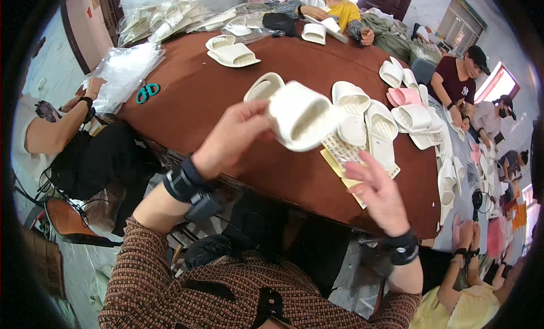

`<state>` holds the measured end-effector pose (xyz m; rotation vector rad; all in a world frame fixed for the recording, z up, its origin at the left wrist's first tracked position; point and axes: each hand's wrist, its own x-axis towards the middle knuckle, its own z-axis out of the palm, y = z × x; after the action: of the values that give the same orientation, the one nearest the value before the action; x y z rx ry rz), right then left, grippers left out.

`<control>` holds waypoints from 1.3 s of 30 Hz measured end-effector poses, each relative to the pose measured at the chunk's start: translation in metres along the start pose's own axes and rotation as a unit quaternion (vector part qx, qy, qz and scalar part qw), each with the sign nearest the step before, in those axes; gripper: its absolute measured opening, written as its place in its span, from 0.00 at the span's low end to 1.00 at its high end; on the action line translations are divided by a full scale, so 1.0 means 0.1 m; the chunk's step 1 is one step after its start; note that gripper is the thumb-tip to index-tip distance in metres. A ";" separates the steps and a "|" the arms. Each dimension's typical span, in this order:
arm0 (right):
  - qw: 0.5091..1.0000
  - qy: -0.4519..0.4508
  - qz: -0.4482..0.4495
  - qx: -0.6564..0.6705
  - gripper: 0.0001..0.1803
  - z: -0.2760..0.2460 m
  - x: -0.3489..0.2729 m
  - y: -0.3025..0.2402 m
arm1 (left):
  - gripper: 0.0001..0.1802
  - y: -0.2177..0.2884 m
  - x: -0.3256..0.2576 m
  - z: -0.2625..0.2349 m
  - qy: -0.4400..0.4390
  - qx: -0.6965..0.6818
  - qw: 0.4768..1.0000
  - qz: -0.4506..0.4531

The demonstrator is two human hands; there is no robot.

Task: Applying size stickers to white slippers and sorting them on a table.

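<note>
Apparently mid-handling, a white moulded slipper (296,114) is gripped by the left hand (241,129) over the brown table (190,108); the empty right hand (379,194) is spread near a dotted yellow sheet (342,153); steadiness seems needed next.

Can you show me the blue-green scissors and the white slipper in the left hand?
Blue-green scissors (148,93): head view, on the handles.
White slipper (293,108) in the left hand (233,131): head view, on its wide strap.

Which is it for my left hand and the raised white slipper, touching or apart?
Touching. The head view shows the left hand gripping the white slipper by its left edge, above the brown table.
</note>
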<state>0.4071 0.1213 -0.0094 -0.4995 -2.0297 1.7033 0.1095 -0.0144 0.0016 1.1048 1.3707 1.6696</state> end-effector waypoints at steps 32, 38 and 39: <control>0.966 0.235 -0.072 0.080 0.17 -0.05 -0.13 -0.05 | 0.35 -0.32 -0.09 -0.61 0.120 0.310 0.935 0.126; 0.967 0.241 -0.065 0.042 0.18 -0.60 -0.03 -0.13 | 0.36 0.02 -0.15 -0.70 0.070 0.322 0.941 0.084; 0.964 0.254 -0.083 0.009 0.18 -0.62 0.06 -0.15 | 0.36 0.10 -0.15 -0.64 0.056 0.328 0.939 0.082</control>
<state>0.4362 0.1733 0.0154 -0.6602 -1.6327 1.3238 0.0568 -0.0543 0.0038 1.5395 2.0424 1.4271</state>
